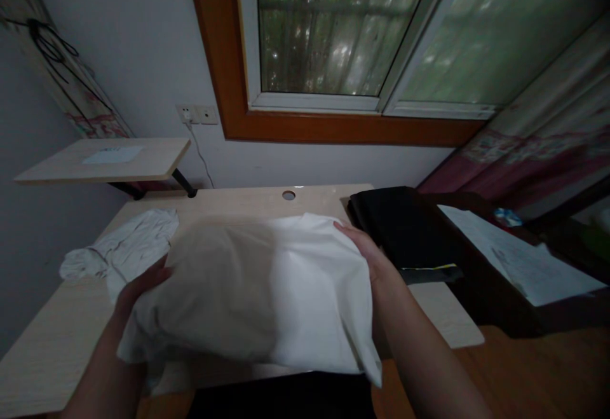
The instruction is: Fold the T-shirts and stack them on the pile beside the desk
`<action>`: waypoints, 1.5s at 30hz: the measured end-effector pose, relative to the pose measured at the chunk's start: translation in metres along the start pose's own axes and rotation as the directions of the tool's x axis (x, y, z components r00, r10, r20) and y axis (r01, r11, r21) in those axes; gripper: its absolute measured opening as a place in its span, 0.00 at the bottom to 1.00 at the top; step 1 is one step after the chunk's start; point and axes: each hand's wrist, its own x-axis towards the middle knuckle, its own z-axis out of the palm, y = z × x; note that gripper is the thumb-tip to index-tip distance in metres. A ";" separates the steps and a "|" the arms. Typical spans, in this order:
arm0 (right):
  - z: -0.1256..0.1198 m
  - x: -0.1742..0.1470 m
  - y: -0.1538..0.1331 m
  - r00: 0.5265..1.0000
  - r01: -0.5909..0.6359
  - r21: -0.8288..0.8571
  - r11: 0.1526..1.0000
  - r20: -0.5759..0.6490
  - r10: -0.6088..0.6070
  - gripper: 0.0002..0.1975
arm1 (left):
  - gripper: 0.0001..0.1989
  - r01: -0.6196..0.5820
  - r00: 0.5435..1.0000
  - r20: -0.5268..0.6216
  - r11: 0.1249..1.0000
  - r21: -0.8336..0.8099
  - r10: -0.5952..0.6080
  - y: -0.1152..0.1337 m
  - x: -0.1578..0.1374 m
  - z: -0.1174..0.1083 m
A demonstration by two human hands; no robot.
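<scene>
A plump white pillow (324,292) is held level in front of me above the near part of the desk. Its left half looks grey-beige, its right half bright white, and loose cloth corners hang down at both lower ends. My left hand (145,282) grips its left end, with most of the fingers hidden by the cloth. At the other end, my right hand (365,250) clasps the upper right edge, fingertips on the top. Left of the pillow, a crumpled white cloth (138,241) lies on the desk.
The pale wooden desk (233,203) stands against the wall below a window. A raised shelf (162,155) bears a paper at the back left. Folded black fabric (395,222) lies at the right, beside paper sheets (524,266) on a dark surface. A cable (203,152) hangs from the wall socket.
</scene>
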 end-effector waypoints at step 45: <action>0.012 0.013 -0.006 0.664 0.381 -0.921 0.079 0.213 -0.717 0.06 | 0.26 -0.072 0.965 0.261 0.989 0.131 0.035 0.020 0.048 0.048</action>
